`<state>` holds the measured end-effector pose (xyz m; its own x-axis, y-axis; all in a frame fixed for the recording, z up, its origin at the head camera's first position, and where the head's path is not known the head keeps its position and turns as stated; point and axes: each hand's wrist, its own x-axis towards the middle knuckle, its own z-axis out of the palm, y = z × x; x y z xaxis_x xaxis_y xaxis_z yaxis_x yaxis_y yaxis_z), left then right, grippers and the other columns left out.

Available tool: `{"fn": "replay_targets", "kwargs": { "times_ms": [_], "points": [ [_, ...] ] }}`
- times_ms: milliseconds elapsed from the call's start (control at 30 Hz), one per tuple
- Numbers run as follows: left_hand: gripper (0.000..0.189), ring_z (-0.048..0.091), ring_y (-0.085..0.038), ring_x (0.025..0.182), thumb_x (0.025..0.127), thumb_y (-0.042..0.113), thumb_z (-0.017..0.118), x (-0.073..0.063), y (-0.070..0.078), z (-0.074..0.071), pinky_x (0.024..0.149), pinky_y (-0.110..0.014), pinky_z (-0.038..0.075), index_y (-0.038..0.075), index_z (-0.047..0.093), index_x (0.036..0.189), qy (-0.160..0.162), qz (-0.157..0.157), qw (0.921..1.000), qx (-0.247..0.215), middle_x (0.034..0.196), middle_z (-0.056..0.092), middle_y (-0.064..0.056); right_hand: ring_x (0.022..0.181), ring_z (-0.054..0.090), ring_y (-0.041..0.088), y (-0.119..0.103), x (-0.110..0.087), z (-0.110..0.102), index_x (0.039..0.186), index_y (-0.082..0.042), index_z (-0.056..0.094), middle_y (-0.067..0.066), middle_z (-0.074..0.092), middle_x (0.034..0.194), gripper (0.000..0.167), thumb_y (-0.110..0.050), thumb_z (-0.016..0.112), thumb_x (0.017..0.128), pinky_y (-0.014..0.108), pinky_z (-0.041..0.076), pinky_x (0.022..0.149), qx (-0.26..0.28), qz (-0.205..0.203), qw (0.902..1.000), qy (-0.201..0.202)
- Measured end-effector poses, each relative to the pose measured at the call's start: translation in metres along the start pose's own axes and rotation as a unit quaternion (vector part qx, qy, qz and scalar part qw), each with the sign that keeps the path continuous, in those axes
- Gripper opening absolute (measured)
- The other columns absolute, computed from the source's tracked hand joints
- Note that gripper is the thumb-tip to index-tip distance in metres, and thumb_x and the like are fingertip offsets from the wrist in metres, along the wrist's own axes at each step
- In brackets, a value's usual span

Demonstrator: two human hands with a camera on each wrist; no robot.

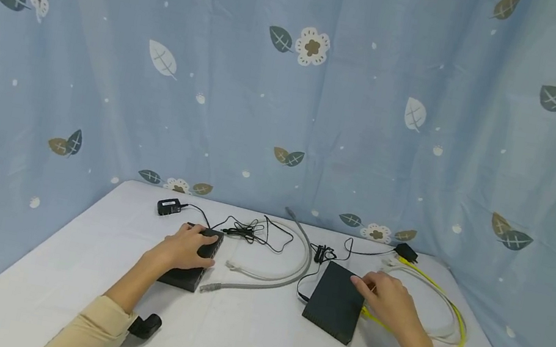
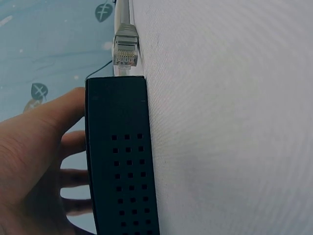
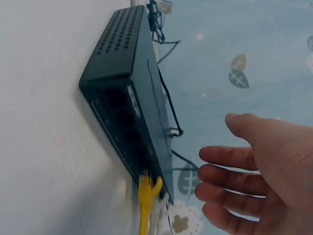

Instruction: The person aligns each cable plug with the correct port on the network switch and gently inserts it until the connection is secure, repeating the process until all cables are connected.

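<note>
Two slim black boxes sit on the white table (image 1: 231, 345), one by each of your hands. The right box (image 1: 336, 301) looks further along: a yellow plug (image 3: 145, 191) appears seated in its row of ports, and a thin black cord (image 1: 302, 297) meets its left side. The left box (image 1: 187, 278) seems to have connecting left to do — a grey plug (image 1: 210, 287) and a white plug (image 1: 233, 266) lie loose, just to its right. Your left hand (image 1: 183, 250) rests on that box, thumb and fingers spread. Your right hand (image 1: 390, 299) is over the right box's edge, fingers loosely curved, thumb apart, pinching nothing; contact cannot be told. Both boxes are rectangular and dark — rows of small holes pierce one side of each.
</note>
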<state>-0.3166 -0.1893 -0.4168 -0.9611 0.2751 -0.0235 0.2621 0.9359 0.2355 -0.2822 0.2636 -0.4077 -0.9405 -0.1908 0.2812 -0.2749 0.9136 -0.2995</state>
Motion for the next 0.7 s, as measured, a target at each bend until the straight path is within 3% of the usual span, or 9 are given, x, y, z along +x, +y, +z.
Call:
{"fn": "replay_targets", "kwargs": {
  "times_ms": [367, 700],
  "points": [
    [0.065, 0.031, -0.055, 0.137, 0.087, 0.045, 0.069, 0.001, 0.004, 0.003, 0.088, -0.08, 0.036, 0.019, 0.052, 0.144, 0.006, -0.004, 1.0, 0.004, 0.151, 0.039, -0.023, 0.061, 0.048, 0.008, -0.029, 0.024, 0.019, 0.081, -0.017, 0.069, -0.008, 0.058, 0.068, 0.022, -0.036, 0.067, 0.092, 0.027, 0.041, 0.057, -0.012, -0.04, 0.9991, -0.008],
    [0.065, 0.029, -0.055, 0.138, 0.088, 0.044, 0.069, 0.001, -0.001, 0.003, 0.09, -0.08, 0.034, 0.02, 0.051, 0.145, 0.004, -0.008, 0.9999, -0.004, 0.153, 0.036, -0.022, 0.062, 0.048, 0.007, -0.069, 0.055, 0.04, 0.081, -0.018, 0.07, -0.007, 0.059, 0.073, 0.017, -0.032, 0.07, 0.09, 0.025, 0.042, 0.055, 0.023, -0.08, 0.9963, -0.02]
  ]
}}
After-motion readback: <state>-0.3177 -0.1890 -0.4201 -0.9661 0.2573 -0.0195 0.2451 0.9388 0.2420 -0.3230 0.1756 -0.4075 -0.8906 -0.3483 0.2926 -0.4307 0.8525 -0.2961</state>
